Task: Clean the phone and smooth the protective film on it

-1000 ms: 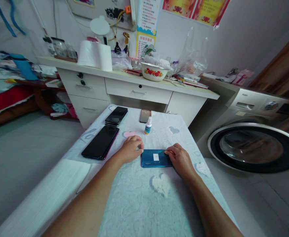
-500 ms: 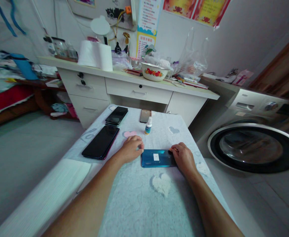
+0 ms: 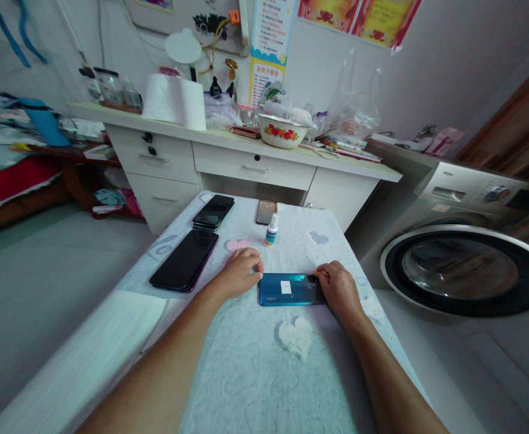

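A blue smartphone (image 3: 300, 295) lies back side up on the cloth-covered table, with a small white sticker on it. At its left end is my left hand (image 3: 241, 271), fingers curled and thumb against the phone's upper corner. My right hand (image 3: 337, 286) is closed at the other end, fingertips pinched at the dark camera area and the palm side covering that end. Whether anything small is between those fingertips is hidden. Behind the phone stands a small white spray bottle (image 3: 271, 232) with a blue and yellow label.
Left of my hands lie a large black phone (image 3: 185, 262) and a stack of dark phones (image 3: 214, 211). Another phone (image 3: 267, 212) lies near the far edge. Beyond stands a white desk (image 3: 255, 163) with a flowered bowl (image 3: 284, 131); a washing machine (image 3: 463, 241) is at right.
My right hand has shifted slightly to the right, and a little more of the camera area shows. My left hand and the other things stay in place.
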The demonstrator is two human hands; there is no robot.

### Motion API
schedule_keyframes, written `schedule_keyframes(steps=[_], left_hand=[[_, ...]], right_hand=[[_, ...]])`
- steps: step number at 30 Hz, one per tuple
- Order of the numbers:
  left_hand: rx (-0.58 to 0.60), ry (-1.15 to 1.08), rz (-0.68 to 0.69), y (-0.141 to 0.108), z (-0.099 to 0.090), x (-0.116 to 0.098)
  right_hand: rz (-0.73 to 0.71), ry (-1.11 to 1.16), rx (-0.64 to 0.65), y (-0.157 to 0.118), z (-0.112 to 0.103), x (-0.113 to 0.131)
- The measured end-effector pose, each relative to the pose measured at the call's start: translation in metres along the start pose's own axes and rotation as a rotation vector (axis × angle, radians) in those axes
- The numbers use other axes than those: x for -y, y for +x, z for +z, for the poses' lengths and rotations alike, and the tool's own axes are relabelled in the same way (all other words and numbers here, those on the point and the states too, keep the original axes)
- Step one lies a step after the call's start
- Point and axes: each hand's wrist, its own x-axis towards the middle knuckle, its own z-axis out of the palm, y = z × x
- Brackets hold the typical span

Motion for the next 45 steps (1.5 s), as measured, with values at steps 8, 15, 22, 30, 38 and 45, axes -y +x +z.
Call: schedule_keyframes(steps=[8, 15, 22, 30, 38, 45], left_hand=[[-0.006, 0.003, 0.016, 0.001, 0.002, 0.003], [-0.008, 0.012, 0.013, 0.001, 0.003, 0.004], [-0.01, 0.002, 0.023, 0.002, 0.003, 0.006], [-0.007, -0.006, 0.02, 0.0, 0.001, 0.003], [-0.001, 0.004, 0.016, 0.0, 0.0, 0.001], [0.006, 0.005, 0.013, 0.0, 0.0, 0.001]], right_hand=[[-0.056, 0.03, 0.023, -0.003, -0.001, 0.003], [-0.123, 0.059, 0.066, -0.005, -0.003, 0.011], [-0.184, 0.084, 0.125, -0.008, -0.005, 0.014], [-0.203, 0.105, 0.225, -0.007, -0.014, 0.01], [-0.201, 0.119, 0.294, -0.008, -0.026, 0.009], [-0.201, 0.145, 0.3, -0.008, -0.026, 0.003]])
